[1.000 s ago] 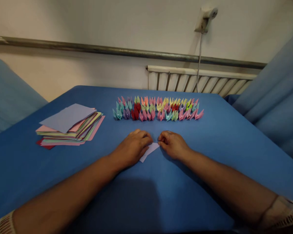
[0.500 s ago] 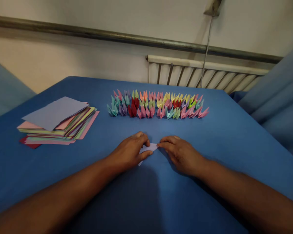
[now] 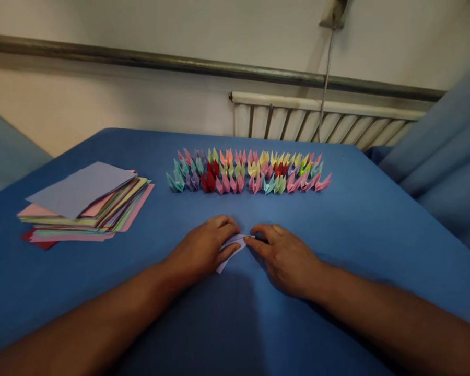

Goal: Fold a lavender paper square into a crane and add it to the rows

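A small folded piece of pale lilac paper lies on the blue table between my hands, its right end a narrow point. My left hand is closed on it, fingers along the far edge and thumb across the near side; part of the paper is hidden beneath. At the pointed end, my right hand grips the paper, one fingertip on top of it and another just beyond its far side. A loose lower corner of the paper sticks out below my left thumb.
Several rows of colourful folded paper cranes stand beyond my hands. To the left sits an uneven stack of coloured paper sheets, lilac on top. Behind the blue table are a radiator and a wall pipe; a blue curtain hangs at right.
The right fingertips have parted slightly, one moving onto the top of the paper near its point. A fold line or flap now shows on the paper. The whole view has shifted a little.
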`<state>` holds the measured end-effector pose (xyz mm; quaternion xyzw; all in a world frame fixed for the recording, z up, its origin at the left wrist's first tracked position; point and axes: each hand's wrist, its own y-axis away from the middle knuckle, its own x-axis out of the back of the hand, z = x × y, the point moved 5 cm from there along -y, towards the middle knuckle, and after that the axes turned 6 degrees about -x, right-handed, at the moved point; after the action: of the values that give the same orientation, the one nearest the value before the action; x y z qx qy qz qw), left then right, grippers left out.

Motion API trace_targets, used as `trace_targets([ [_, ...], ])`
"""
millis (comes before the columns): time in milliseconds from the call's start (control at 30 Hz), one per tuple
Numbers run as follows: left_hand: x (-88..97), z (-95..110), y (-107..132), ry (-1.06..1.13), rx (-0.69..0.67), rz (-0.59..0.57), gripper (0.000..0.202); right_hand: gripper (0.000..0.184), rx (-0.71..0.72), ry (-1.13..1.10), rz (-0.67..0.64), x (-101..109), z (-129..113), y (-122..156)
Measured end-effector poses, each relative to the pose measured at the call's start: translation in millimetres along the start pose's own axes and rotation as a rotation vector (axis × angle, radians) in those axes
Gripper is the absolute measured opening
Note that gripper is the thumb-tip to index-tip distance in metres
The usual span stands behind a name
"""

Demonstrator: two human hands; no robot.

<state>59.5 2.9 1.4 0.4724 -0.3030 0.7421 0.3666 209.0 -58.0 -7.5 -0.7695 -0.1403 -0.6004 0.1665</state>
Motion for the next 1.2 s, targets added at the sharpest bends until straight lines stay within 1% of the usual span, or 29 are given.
trace_targets([
  [100, 0.0, 4, -2, -0.088, -0.006, -0.039, 0.025, 0.048, -0.007, 0.012, 0.015, 0, -1, 0],
  [200, -1.2, 7, -5, -0.160, -0.022, -0.072, 0.025, 0.043, -0.007, 0.028, 0.032, 0, -2, 0],
  [300, -3.0, 8, -7, -0.206, -0.040, -0.091, 0.025, 0.038, -0.023, 0.036, 0.039, 0, -3, 0],
  [467, -5.2, 7, -8, -0.260, -0.046, -0.121, 0.025, 0.035, -0.044, 0.047, 0.022, -1, -4, 1],
  [600, -4.3, 8, -8, -0.267, -0.059, -0.133, 0.024, 0.034, -0.046, 0.037, 0.005, 2, -3, 2],
  [700, -2.3, 10, -8, -0.256, -0.072, -0.123, 0.024, 0.033, -0.076, 0.002, 0.004, 5, 1, 2],
  [800, -0.9, 11, -8, -0.222, -0.077, -0.113, 0.025, 0.034, -0.123, -0.022, 0.043, 8, 4, 1],
  [900, -1.5, 11, -8, -0.218, -0.086, -0.101, 0.025, 0.040, -0.118, 0.001, 0.076, 9, 0, 1],
  [1000, -2.2, 10, -7, -0.223, -0.084, -0.069, 0.026, 0.045, -0.088, 0.047, 0.038, 7, -6, 1],
  [1067, -2.4, 9, -7, -0.207, -0.083, -0.059, 0.026, 0.045, -0.093, 0.081, 0.003, 5, -9, 2],
  [1200, -1.0, 11, -6, -0.176, -0.086, -0.084, 0.023, 0.044, -0.120, 0.146, -0.023, 5, -9, 4],
])
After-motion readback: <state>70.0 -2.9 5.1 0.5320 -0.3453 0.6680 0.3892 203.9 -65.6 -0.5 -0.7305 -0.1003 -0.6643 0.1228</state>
